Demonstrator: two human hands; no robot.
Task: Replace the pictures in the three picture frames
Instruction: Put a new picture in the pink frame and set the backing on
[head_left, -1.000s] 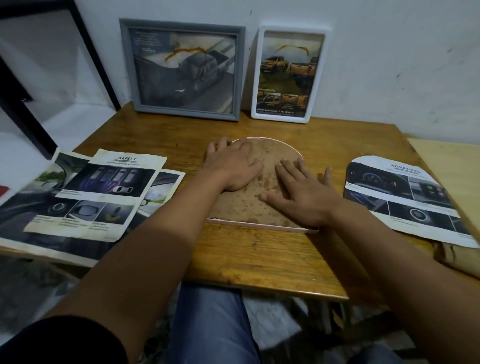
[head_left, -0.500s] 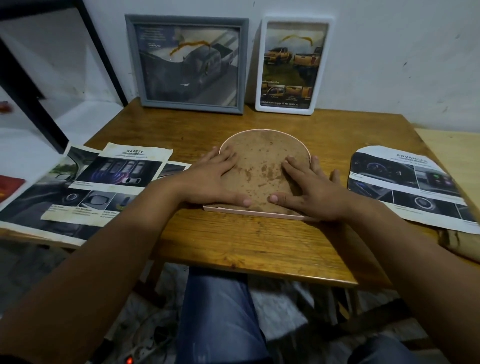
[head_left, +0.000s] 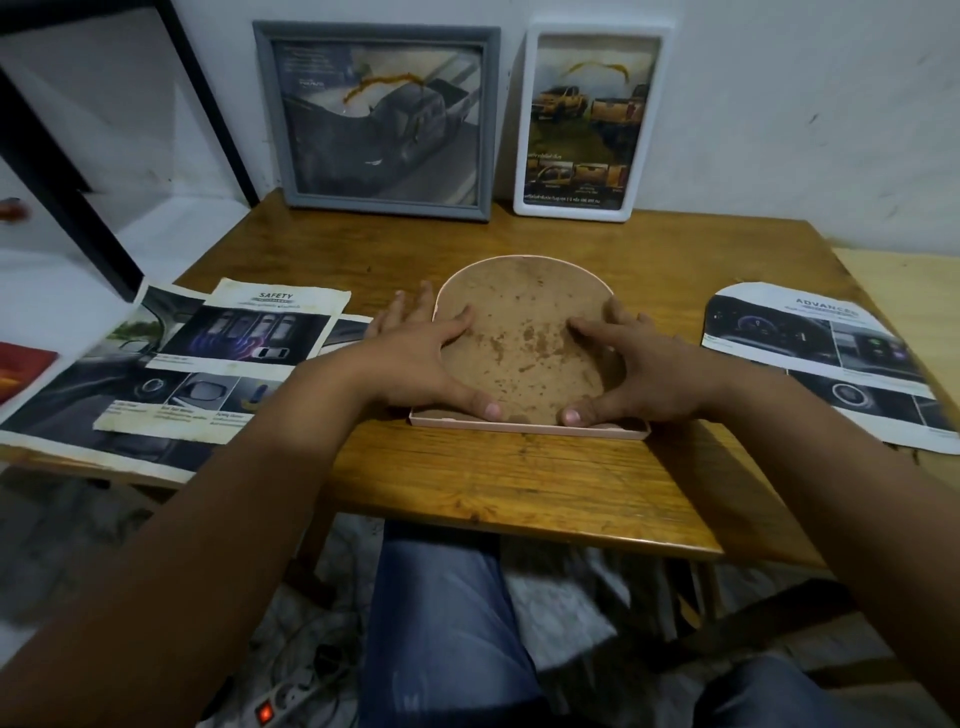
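Head camera looks down past a knee in blue jeans (head_left: 441, 623) and a power strip (head_left: 291, 699) with a lit red switch on the floor, to the wooden table (head_left: 519, 493). At its middle lies an arch-topped pink frame (head_left: 530, 430), face down, its speckled brown backing board (head_left: 524, 332) uppermost. The left hand (head_left: 410, 364) holds the frame's left side, thumb pressed on the board near the bottom edge and fingers spread, one on the board and the others past the rim. The right hand (head_left: 644, 369) mirrors it on the right side, thumb tip down by the bottom edge, fingers curved over the board and rim. To the left, overlapping car brochure pages (head_left: 228, 358) headed "SAFETY" lie flat on the table; to the right lies an arch-cut printed picture (head_left: 831, 358) headed "ADVANCED". Farther back, leaning on the white wall, stand a grey frame (head_left: 379, 119) holding a greyish truck picture and, just beside it, a white frame (head_left: 587, 119) holding a yellow truck picture.
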